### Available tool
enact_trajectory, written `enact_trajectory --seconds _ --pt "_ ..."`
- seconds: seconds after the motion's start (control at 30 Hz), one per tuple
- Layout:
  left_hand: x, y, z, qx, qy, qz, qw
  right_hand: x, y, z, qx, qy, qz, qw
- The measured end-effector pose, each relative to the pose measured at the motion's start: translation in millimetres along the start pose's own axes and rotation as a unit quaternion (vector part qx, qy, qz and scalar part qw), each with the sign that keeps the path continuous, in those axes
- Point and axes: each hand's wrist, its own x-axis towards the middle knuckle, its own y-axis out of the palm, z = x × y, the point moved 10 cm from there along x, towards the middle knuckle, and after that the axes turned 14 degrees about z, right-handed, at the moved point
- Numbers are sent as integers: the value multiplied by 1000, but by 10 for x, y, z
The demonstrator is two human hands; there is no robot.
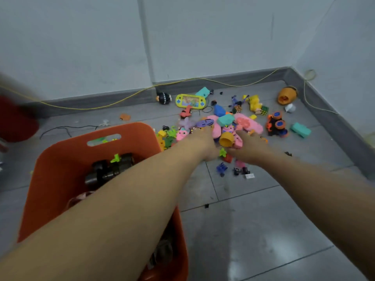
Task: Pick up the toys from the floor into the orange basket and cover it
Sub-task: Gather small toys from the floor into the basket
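Orange basket [60,159] sits at lower left on the grey floor [263,230], long axis running away from the camera, handle slot at the far end, near end cut off. Dark toys inside, half hidden by the left forearm. Left hand [203,142] and right hand [247,147] are cupped together around a heap of pink toys [241,123] just right of it. Fingertips are buried, so can't tell how tight the grip is.

Grey tiled floor [253,230] meets pale walls [203,37] at a grey skirting board [113,97]; a yellow cable [129,96] (thin, slack) trails along it.
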Motion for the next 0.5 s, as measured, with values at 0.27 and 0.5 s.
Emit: enact_trajectory --seconds 0.27,0.5 --pt "915 559 509 12 -166 50 985 591 682 -713 65 24 30 997" --pt "1254 699 874 -52 -181 37 981 871 825 -502 6 12 17 1000"
